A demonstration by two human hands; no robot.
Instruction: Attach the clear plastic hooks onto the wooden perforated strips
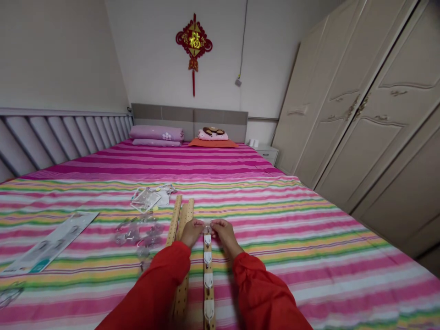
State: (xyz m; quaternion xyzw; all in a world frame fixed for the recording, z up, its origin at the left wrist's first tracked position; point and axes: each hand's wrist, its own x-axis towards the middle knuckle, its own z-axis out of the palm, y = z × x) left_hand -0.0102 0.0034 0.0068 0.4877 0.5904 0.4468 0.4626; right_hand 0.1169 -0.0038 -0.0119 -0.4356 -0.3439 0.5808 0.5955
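Observation:
My left hand point(192, 231) and my right hand point(225, 234) meet at the far end of a narrow wooden strip point(208, 269). Between their pinched fingertips is a small clear piece point(206, 228), too small to make out fully. Down the strip runs a row of several white hooks point(208, 258). Left of it, perforated wooden strips point(175, 219) lie side by side, partly covered by my left hand and sleeve. Clear hooks with metal parts point(131, 234) lie in a loose group farther left.
Clear packaging point(147, 199) is piled beyond the loose hooks. A long flat package point(51, 245) lies at the left, with a small clear item point(11, 294) nearer me. The striped bedspread point(309, 256) has folds. Wardrobes point(371, 137) line the right side.

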